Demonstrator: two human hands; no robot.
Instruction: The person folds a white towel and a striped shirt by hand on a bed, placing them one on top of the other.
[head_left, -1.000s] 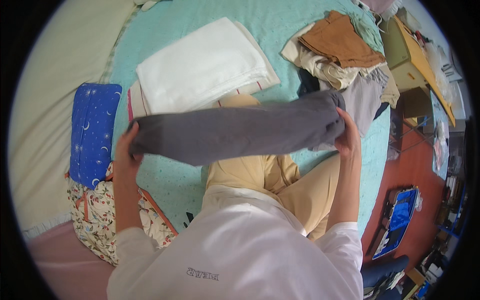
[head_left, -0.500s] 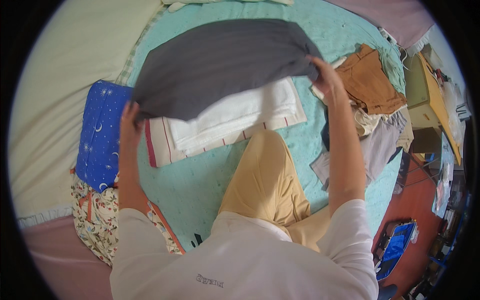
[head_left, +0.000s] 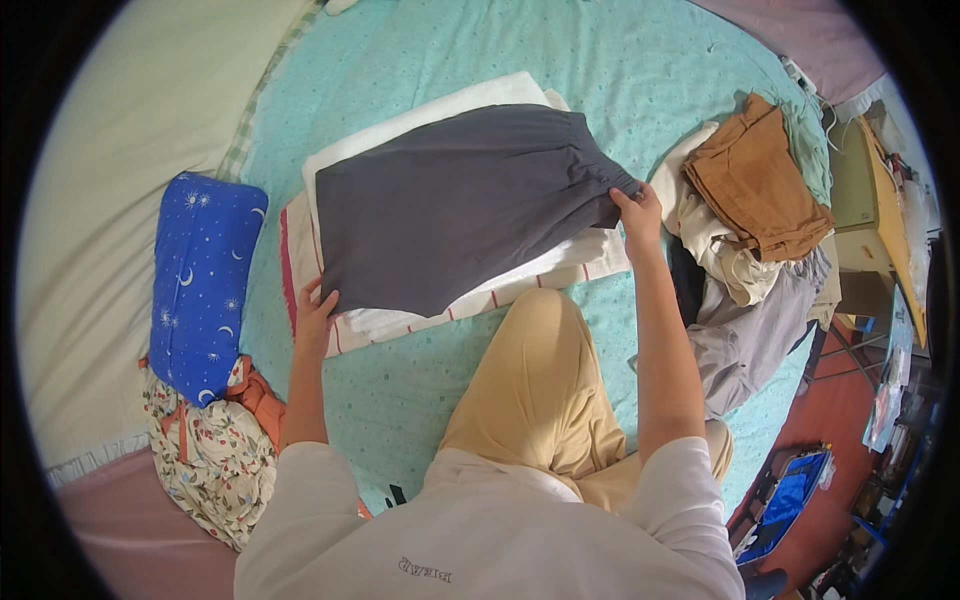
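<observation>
A pair of dark grey shorts point(head_left: 450, 205), folded lengthwise, lies stretched out over a stack of white towels point(head_left: 420, 110). Under the stack shows a cream cloth with red stripes point(head_left: 610, 255). My left hand point(head_left: 317, 308) pinches the leg-hem corner of the shorts at the near left. At the other end my right hand point(head_left: 640, 208) grips the gathered elastic waistband, thumb on top. The fabric between my hands is mostly flat, with wrinkles near the waistband.
A blue pillow point(head_left: 205, 285) with moons and stars lies left, above a crumpled cherry-print cloth point(head_left: 220, 465). Brown shorts point(head_left: 755, 180) top a heap of clothes with a grey garment point(head_left: 745, 335) at right. The teal sheet point(head_left: 400, 400) covers the bed; an open blue-lined case point(head_left: 790, 495) stands on the floor.
The shorts, held raised and billowing before, have come down flat onto the white towels. My left hand has moved nearer and to the right; my right hand has come slightly nearer.
</observation>
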